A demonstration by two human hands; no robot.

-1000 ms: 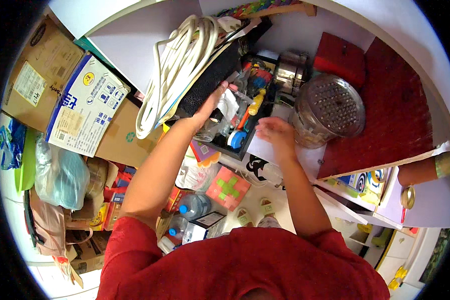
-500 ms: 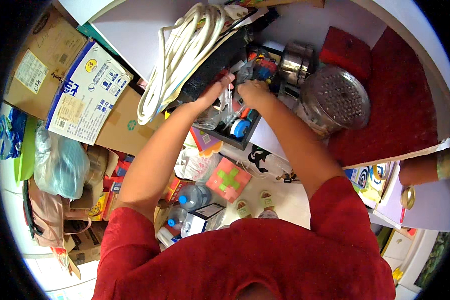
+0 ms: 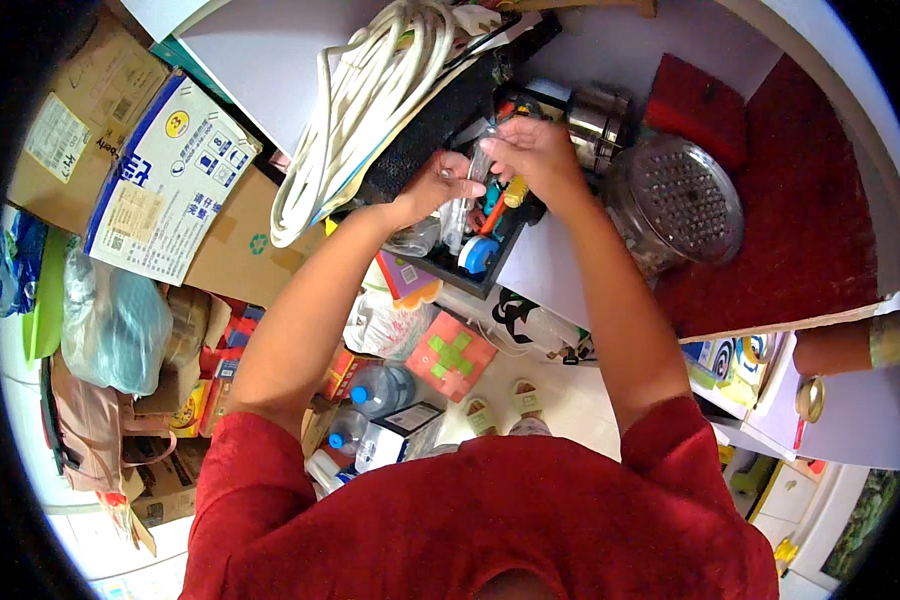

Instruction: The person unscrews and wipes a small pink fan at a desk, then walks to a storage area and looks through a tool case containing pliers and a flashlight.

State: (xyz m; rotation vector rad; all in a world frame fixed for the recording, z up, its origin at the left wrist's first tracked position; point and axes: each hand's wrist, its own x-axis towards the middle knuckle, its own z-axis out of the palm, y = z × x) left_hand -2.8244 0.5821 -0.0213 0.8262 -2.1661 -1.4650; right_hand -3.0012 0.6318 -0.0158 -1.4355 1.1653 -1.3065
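Observation:
Both hands are over an open black box [image 3: 503, 262] full of small items. My right hand [image 3: 538, 158] pinches the top of a clear plastic bag [image 3: 479, 167]; what the bag holds is too blurred to make out. My left hand [image 3: 438, 188] is closed on the lower part of the same clear plastic, thumb and fingers close together. Below the hands in the box lie a blue round roll [image 3: 478, 254], an orange-handled tool [image 3: 492, 216] and a yellow handle [image 3: 516, 191]. More crumpled clear plastic [image 3: 415, 238] sits beside my left wrist.
A coil of white cable [image 3: 355, 110] lies left of the box. To the right are a steel pot [image 3: 597, 125], a perforated steel strainer [image 3: 682, 198] and a red cloth surface [image 3: 800, 200]. Cardboard boxes [image 3: 170, 180] stack at left. Plastic bottles [image 3: 380, 390] stand on the floor.
My right hand has lifted out of the box with the clear plastic bag. The yellow handle and orange tool now show beneath it. My left hand has shifted slightly lower.

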